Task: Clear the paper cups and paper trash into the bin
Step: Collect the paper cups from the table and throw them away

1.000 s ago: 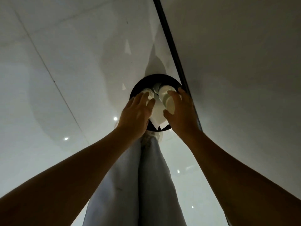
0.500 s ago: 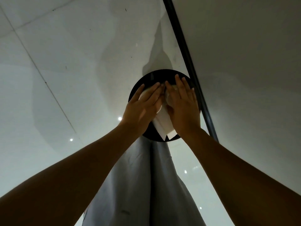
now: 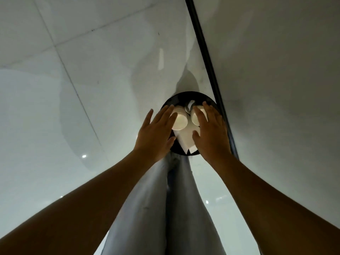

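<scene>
Two white paper cups lie on folded white paper in the round black bin — left hand at nine o'clock, right hand at three, fingers straight, spread, touching them.

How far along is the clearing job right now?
Done: two paper cups and folded white paper already sit in the black bin. In hand: nothing gripped; the left hand and right hand lie flat over them with straight fingers. Left: the paper pokes above the rim; no other trash is in view.
</scene>
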`<state>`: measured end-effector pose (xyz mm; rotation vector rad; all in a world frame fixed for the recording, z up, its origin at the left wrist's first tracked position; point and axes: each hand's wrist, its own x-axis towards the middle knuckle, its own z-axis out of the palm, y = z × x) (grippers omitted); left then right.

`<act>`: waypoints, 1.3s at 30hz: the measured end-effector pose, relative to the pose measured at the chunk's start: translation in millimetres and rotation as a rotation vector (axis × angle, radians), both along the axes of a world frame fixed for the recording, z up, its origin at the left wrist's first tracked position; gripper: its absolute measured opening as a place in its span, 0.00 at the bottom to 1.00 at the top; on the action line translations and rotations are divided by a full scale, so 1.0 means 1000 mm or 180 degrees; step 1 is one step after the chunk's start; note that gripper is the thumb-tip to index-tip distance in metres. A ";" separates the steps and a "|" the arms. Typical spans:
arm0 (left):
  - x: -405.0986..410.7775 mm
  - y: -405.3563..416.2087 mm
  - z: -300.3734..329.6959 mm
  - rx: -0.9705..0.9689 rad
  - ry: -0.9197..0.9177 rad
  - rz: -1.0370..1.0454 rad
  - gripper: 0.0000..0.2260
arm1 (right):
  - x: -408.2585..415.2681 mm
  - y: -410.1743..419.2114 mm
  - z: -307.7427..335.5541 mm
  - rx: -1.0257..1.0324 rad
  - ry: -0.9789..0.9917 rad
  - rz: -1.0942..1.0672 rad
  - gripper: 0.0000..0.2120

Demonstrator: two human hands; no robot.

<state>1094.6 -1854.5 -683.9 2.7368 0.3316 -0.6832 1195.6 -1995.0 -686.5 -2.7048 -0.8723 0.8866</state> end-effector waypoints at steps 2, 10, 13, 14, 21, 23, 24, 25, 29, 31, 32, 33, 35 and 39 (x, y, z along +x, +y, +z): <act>-0.010 0.003 0.045 -0.0182 0.0176 0.0441 0.32 | -0.004 0.003 0.044 -0.0187 0.0198 0.0050 0.31; -0.058 0.014 0.215 -0.0191 0.0322 0.1249 0.29 | -0.033 0.032 0.220 -0.0416 0.0214 0.0829 0.29; -0.081 0.010 0.275 -0.0126 0.0395 0.1551 0.29 | -0.060 0.054 0.283 -0.0401 0.0150 0.1308 0.28; -0.092 0.008 0.295 -0.0117 0.0392 0.1714 0.29 | -0.072 0.062 0.303 -0.0323 0.0125 0.1447 0.28; -0.203 -0.015 0.416 0.0232 0.0132 0.2850 0.26 | -0.167 0.104 0.422 -0.0073 -0.0013 0.2662 0.29; -0.248 -0.025 0.441 0.0333 0.0085 0.3218 0.25 | -0.204 0.111 0.446 -0.0006 -0.0051 0.3042 0.29; -0.271 -0.031 0.452 0.0380 0.0070 0.3402 0.25 | -0.224 0.113 0.457 0.0031 -0.0090 0.3239 0.28; -0.296 -0.039 0.462 0.0421 0.0061 0.3592 0.25 | -0.246 0.114 0.466 0.0055 -0.0135 0.3435 0.28; -0.396 -0.074 0.491 0.0606 0.0041 0.4379 0.24 | -0.345 0.115 0.494 0.0057 -0.0226 0.4215 0.26; -0.448 -0.093 0.500 0.0646 0.0011 0.4809 0.24 | -0.403 0.114 0.504 0.0078 -0.0255 0.4578 0.26; -0.474 -0.105 0.503 0.0634 -0.0008 0.5007 0.24 | -0.434 0.112 0.509 0.0090 -0.0259 0.4752 0.26; -0.500 -0.116 0.506 0.0615 -0.0031 0.5200 0.24 | -0.466 0.110 0.513 0.0108 -0.0260 0.4924 0.25; -0.552 -0.141 0.509 0.0580 -0.0026 0.5523 0.25 | -0.529 0.103 0.521 0.0137 -0.0283 0.5238 0.25; -0.656 -0.194 0.516 0.0592 0.0081 0.6085 0.24 | -0.655 0.079 0.534 0.0356 -0.0268 0.5743 0.26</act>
